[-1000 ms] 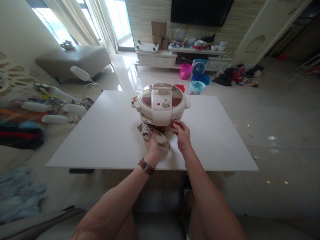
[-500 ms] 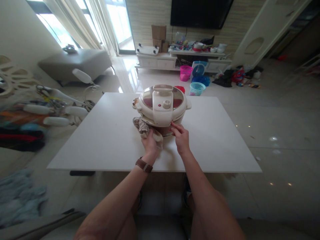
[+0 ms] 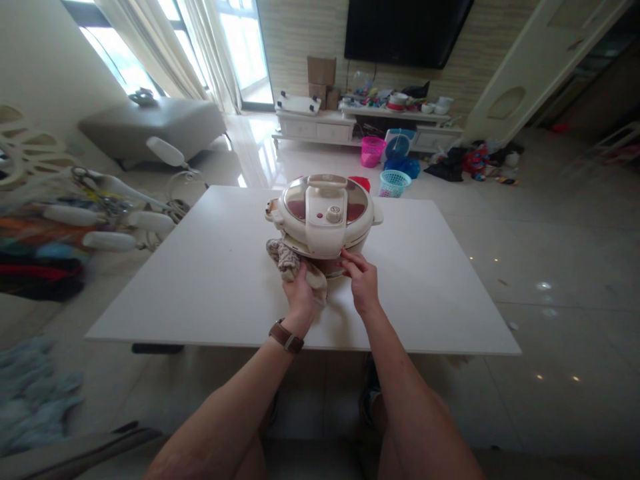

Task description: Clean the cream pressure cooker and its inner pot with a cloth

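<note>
A cream electric cooker (image 3: 327, 230) with a domed, partly see-through lid, a top handle and a front knob stands on the white table (image 3: 215, 293). My left hand (image 3: 300, 291), below a brown wristwatch, is closed on a patterned cloth (image 3: 285, 259) bunched against the cooker's lower left front. At the front right of the cooker is my right hand (image 3: 364, 281), fingers bent and their tips against the edge under the lid. Whether those fingertips pinch anything is too small to tell.
Beyond the table stand a turquoise basket (image 3: 395, 183), a pink basket (image 3: 373, 152) and a low white TV cabinet (image 3: 320, 129). To the left are a floor lamp with white shades (image 3: 165, 152) and a grey bench (image 3: 155, 127). Bags (image 3: 473, 163) lie on the floor at the right.
The view has tilted slightly, so the room sits a little lower in the picture. Both hands stay at nearly the same spots on the cloth and the cooker.
</note>
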A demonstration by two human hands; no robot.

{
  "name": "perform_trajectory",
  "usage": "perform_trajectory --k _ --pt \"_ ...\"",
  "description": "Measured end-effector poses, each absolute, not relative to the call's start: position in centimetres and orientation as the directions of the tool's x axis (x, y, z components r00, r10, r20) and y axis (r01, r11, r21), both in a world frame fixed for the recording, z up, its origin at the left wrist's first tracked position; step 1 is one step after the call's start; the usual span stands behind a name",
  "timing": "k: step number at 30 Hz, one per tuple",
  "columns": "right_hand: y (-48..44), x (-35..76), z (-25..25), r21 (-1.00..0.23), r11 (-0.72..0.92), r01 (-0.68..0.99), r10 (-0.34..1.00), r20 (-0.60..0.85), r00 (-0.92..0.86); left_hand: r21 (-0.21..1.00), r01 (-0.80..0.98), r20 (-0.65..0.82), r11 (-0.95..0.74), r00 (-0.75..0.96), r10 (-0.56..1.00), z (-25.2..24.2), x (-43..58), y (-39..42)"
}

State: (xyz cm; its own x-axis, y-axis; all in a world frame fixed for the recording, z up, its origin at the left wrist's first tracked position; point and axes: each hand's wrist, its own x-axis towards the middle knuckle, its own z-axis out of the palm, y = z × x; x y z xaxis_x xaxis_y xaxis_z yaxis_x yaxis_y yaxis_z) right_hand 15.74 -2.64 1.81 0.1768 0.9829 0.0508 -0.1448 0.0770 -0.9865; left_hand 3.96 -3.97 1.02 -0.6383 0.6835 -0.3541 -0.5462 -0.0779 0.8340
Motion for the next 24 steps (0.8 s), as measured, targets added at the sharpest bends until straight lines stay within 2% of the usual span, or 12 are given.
perform_trajectory --k 17,24 --pt "-3.0 17.1 1.9 -0.994 0.076 -0.078 0.993 0.082 -0.08 0.891 -0.439 -0.235 -0.116 -0.665 0.709 -0.1 3.5 -2.9" --pt "-3.2 16.5 1.3 -0.993 0.114 -0.045 0.976 0.12 -0.183 0.899 -0.425 -0.235 -0.102 -0.665 0.709 0.1 2.2 -1.7"
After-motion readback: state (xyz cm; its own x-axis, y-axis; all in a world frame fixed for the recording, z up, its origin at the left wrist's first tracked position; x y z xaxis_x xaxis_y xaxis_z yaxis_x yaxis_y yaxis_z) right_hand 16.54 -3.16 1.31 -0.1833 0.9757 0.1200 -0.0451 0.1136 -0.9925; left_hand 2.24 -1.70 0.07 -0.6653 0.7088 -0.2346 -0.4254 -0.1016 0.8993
